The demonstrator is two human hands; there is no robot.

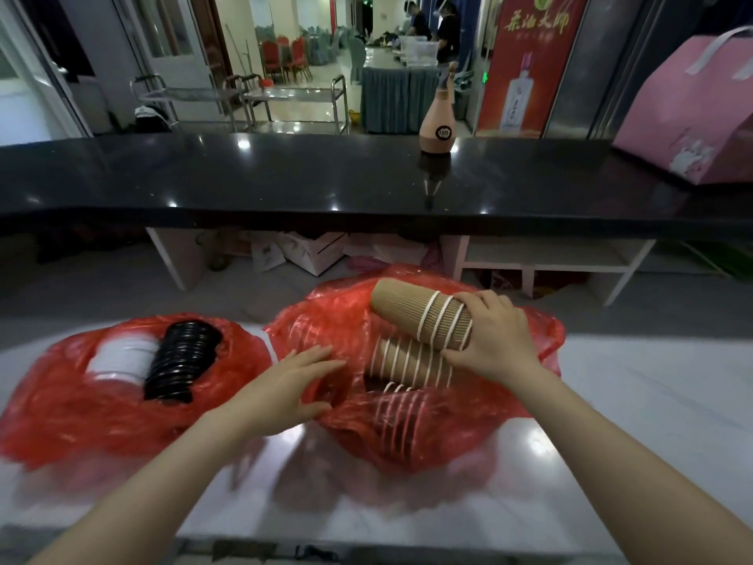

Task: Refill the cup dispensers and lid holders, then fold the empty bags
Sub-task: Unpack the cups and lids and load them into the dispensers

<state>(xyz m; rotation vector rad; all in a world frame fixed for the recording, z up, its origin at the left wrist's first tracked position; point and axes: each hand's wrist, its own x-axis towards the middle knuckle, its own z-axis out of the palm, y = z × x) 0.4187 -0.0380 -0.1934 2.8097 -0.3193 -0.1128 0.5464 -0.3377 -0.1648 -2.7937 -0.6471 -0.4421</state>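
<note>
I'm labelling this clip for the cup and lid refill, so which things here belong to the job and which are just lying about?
Part of the job:
- stack of brown cups, held by the right hand
- cup bag under the left hand
- black lids
- white lids
- lid bag

Lying about:
- tan bottle
- pink box

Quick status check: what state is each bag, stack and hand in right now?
Right hand: grips cup stack, lifted and tilted.
Cup stack: held above its bag.
Cup bag: open, more cups inside.
Left hand: open, resting on cup bag.
Lid bag: open.
Black lids: stacked, lying inside lid bag.
</note>
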